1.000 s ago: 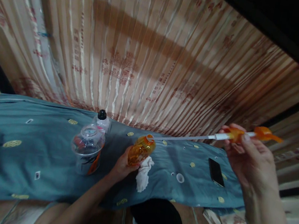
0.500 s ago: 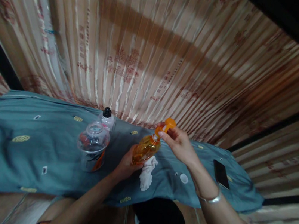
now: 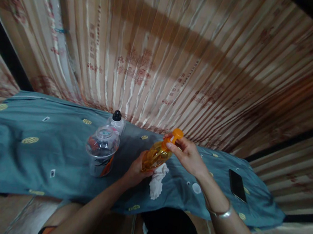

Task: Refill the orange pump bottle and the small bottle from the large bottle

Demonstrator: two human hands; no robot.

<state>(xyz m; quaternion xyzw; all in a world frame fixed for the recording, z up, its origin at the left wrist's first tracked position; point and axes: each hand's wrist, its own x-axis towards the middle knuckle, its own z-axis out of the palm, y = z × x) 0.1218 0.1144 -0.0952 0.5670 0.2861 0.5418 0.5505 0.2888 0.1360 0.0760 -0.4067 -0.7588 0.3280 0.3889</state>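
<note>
An amber see-through pump bottle is tilted up to the right above the cloth. My left hand is closed around its lower part. Up at the neck, my right hand pinches the orange pump top, which sits against the bottle's mouth. Some of the right fingers are hidden behind the pump top. Just below the bottle lies a crumpled white tissue.
To the left stand a clear plastic cup with a domed lid and a clear bottle with a black cap. A phone and a small white disc lie rightward on the teal cloth. A patterned curtain hangs behind.
The orange pump top has come down against the bottle's neck, where a pale gap showed before. Both hands keep their holds. The whole view has shifted slightly.
</note>
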